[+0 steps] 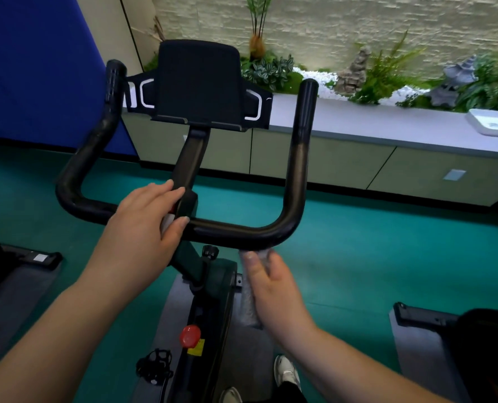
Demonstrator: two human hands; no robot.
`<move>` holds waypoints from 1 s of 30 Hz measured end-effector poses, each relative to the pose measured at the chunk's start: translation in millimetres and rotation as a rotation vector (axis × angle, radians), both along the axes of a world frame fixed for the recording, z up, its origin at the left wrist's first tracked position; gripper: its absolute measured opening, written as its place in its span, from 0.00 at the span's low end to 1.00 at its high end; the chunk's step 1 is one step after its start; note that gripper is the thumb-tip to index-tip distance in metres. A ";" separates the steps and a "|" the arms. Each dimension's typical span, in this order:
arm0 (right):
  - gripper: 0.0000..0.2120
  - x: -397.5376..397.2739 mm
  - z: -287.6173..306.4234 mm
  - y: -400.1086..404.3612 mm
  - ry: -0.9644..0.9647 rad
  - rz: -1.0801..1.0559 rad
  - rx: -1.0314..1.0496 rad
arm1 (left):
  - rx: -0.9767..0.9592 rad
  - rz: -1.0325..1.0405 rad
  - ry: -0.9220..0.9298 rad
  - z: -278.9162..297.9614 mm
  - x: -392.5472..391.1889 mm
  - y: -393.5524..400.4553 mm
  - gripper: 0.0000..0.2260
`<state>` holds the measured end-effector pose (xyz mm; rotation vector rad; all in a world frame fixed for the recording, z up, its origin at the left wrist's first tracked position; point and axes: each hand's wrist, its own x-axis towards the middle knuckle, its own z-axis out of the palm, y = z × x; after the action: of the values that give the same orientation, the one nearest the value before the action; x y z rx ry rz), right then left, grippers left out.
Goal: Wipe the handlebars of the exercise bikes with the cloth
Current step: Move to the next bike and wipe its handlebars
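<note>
**Cloth Ready Under the Bar**

The left hand (149, 219) lay over the middle of the black handlebar (230, 231). Its fingers were mostly straight and lay flat on the bar, next to the stem (188, 167) that held up the black console (198, 82). The thumb pointed along the bar. A bit of something pale showed just under the thumb, but it was too small to tell what it was.

The right hand (271, 289) was just below the bar, near the right bend. Its fingers were curled around a grey cloth (249, 303). The cloth was bunched into a long roll. Its top end poked out past the thumb tip and touched, or almost touched, the underside of the bar. The rest hung down behind the fingers.

It looked like the wiping of this bike was in hand, with the left hand steadying the bar. The next move would likely need the right hand to lift the cloth up onto the bar, wrap it around, and rub along the bend and up the right arm of the bar (303, 135) above the fingers. The left arm of the bar (96, 141), beyond the left fingers, would need a wipe too.
</note>
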<state>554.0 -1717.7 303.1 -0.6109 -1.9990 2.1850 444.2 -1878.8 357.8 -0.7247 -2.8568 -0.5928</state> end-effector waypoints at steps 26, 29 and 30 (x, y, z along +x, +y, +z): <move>0.11 13.4 8.9 -4.0 -0.042 -0.348 -0.038 | 0.023 -0.079 -0.010 -9.0 4.5 -17.7 0.26; 0.11 18.7 23.7 9.6 0.160 -0.390 0.406 | 0.030 -0.071 -0.007 -9.6 5.2 -16.4 0.26; 0.15 16.2 29.7 14.6 0.234 -0.336 0.581 | 0.031 -0.070 -0.003 -9.9 5.5 -15.5 0.26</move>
<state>570.2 -1703.1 332.8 -0.5241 -2.0739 1.3283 449.8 -1894.4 348.0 -0.8217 -2.8283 -0.6471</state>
